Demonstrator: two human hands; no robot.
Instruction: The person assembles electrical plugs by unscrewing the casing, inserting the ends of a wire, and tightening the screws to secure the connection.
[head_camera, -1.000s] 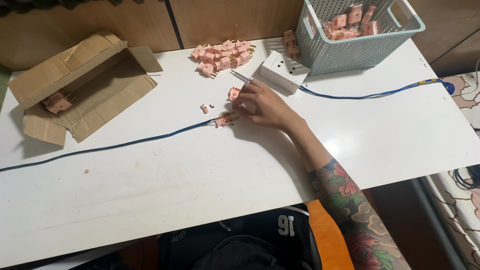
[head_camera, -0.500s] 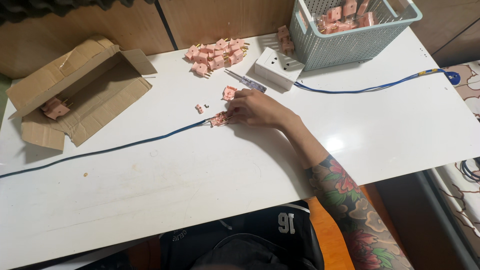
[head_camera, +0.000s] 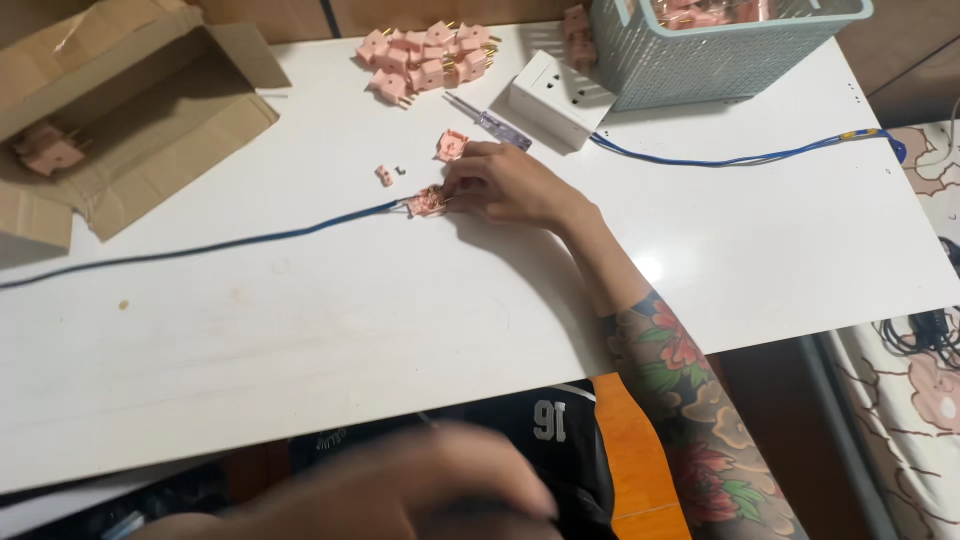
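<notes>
Pink plug (head_camera: 428, 201) under right hand (head_camera: 505, 184); grip unclear.

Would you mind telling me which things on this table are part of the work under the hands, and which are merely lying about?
In use:
right hand
pink plug
blue cable
loose pink plug half

Lying about:
cardboard box
pile of pink plugs
screwdriver
white socket block
plastic basket
</notes>
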